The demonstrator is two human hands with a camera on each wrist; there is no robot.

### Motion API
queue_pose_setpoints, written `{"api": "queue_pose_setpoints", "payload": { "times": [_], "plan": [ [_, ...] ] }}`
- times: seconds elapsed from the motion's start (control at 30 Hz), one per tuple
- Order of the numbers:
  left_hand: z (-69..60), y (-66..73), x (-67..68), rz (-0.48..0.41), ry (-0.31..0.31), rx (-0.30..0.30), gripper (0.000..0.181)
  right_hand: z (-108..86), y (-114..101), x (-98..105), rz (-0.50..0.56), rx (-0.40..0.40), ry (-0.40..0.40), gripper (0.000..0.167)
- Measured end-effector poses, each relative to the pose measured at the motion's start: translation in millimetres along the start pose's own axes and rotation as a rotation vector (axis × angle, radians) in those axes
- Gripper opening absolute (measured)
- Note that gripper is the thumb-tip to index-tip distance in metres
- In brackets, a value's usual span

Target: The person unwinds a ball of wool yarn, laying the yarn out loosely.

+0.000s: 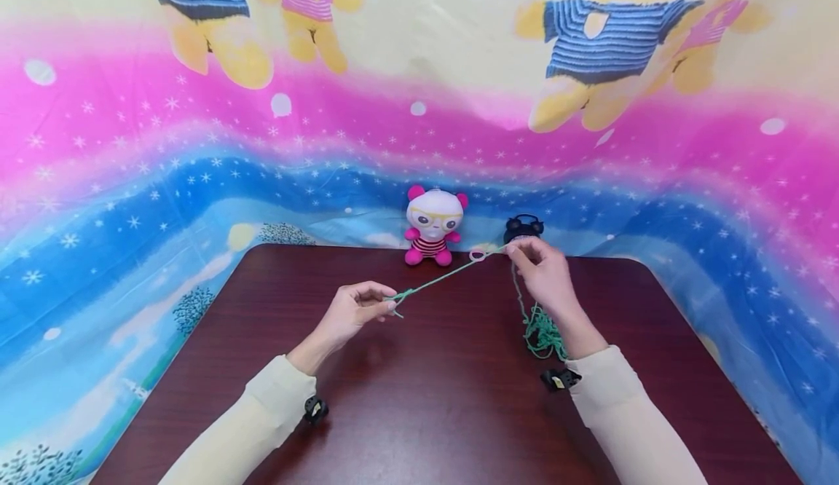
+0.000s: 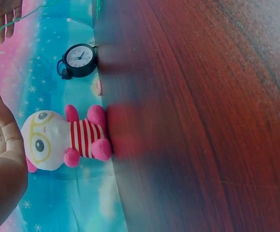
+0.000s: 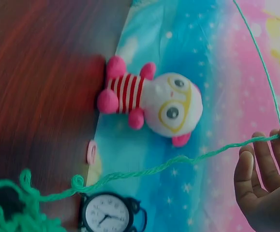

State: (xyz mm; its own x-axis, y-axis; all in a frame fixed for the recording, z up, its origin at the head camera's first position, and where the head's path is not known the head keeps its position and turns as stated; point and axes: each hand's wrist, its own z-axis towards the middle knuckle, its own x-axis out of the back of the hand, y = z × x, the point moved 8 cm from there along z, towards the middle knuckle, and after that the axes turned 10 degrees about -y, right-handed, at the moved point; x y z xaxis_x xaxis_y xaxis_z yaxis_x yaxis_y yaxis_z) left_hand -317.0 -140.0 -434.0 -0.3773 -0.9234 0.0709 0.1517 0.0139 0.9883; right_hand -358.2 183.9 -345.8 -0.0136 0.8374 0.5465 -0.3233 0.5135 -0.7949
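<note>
A green yarn strand (image 1: 446, 276) is stretched taut above the table, slanting up from left to right. My left hand (image 1: 350, 315) pinches its left end between thumb and fingers, and a short tail sticks out past the fingertips. At the strand's other end my right hand (image 1: 545, 272) pinches the yarn between thumb and fingers. From there the yarn hangs down to a loose, tangled yarn heap (image 1: 544, 332) beside my right wrist. The left wrist view shows only part of the left hand (image 2: 4, 154); its grip is mostly cut off there.
A pink and white panda plush (image 1: 432, 226) sits at the table's back edge. Right of it lies a small pink ring (image 1: 477, 256), then a black twin-bell alarm clock (image 3: 107, 215), partly behind my right hand in the head view. Printed cloth (image 1: 367, 135) surrounds the dark wooden table (image 1: 419, 412).
</note>
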Motion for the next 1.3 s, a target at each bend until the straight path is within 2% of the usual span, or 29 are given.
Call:
{"api": "queue_pose_setpoints", "payload": {
  "times": [0.13,0.3,0.57,0.77,1.0,1.13,1.3],
  "plan": [
    [-0.3,-1.2,-0.1,-0.009,-0.013,-0.003,0.036,-0.7,9,16,0.027,-0.036,0.053,0.035],
    [-0.2,-2.4,0.5,0.011,-0.021,-0.006,0.041,-2.3,16,32,0.035,-0.041,0.097,0.035],
    [-3.3,1.2,4.7,0.074,0.02,-0.008,0.032,-5.8,28,49,0.083,-0.073,0.141,0.038],
    [-5.8,2.7,5.6,0.062,0.024,0.013,0.033,-8.5,41,64,0.099,-0.106,0.18,0.034],
    [-5.2,1.3,4.4,0.037,0.021,0.016,0.036,-15.8,63,90,0.1,-0.197,0.248,0.034],
    [-4.7,0.2,3.1,0.042,0.009,0.014,0.036,-20.2,74,104,0.108,-0.237,0.288,0.03],
    [-4.8,-1.1,1.7,0.051,0.01,0.031,0.034,-25.8,83,117,0.159,-0.232,0.36,0.019]
  ]
}}
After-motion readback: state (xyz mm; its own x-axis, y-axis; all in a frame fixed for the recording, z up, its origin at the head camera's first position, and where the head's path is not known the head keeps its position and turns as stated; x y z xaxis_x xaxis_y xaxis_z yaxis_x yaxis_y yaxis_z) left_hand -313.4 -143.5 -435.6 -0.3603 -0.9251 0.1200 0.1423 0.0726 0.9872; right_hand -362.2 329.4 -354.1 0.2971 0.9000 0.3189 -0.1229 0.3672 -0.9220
